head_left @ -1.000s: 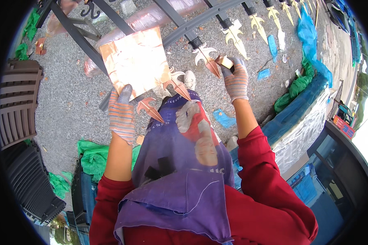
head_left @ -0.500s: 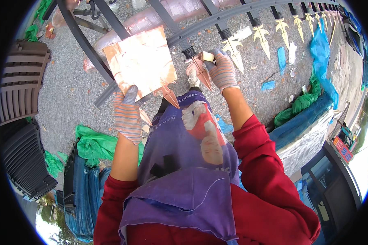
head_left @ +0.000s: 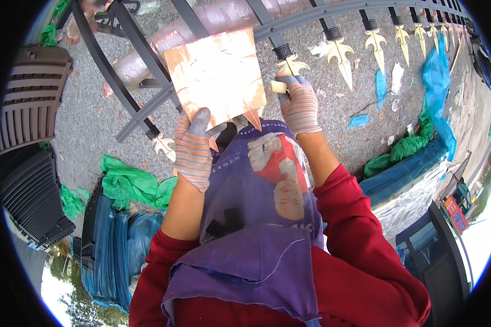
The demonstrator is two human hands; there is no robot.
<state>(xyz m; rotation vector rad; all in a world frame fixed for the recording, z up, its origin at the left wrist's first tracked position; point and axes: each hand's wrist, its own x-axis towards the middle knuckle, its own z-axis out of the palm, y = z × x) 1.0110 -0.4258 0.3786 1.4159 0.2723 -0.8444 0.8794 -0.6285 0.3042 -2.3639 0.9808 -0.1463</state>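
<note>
Left hand: the left hand (head_left: 193, 150), in a striped knit glove, grips the lower edge of a square copper-coloured sheet (head_left: 217, 76), thumb up on its face.
Right hand: the right hand (head_left: 300, 106), gloved the same way, is clenched round a small pale brush handle (head_left: 279, 86) — the working end is hidden by the fingers.
Sheet: held tilted in front of the person's chest, just left of the right hand; it covers part of the dark metal fence (head_left: 147, 71) lying across the gravel.
Spear tip at the hand: a gold spear-shaped finial (head_left: 291, 66) sits just above the right hand's knuckles, close to the handle.
Other finials: a row of gold tips (head_left: 377, 41) runs off to the upper right along the fence rail; one pale tip (head_left: 163, 146) lies left of the left glove.
Clothing: purple apron (head_left: 256, 229) over red sleeves (head_left: 365, 250).
Ground: grey gravel (head_left: 82, 114) — green plastic sheeting (head_left: 128, 182) lower left, blue tarp (head_left: 436, 76) right.
Far left: dark slatted crates (head_left: 30, 103).
</note>
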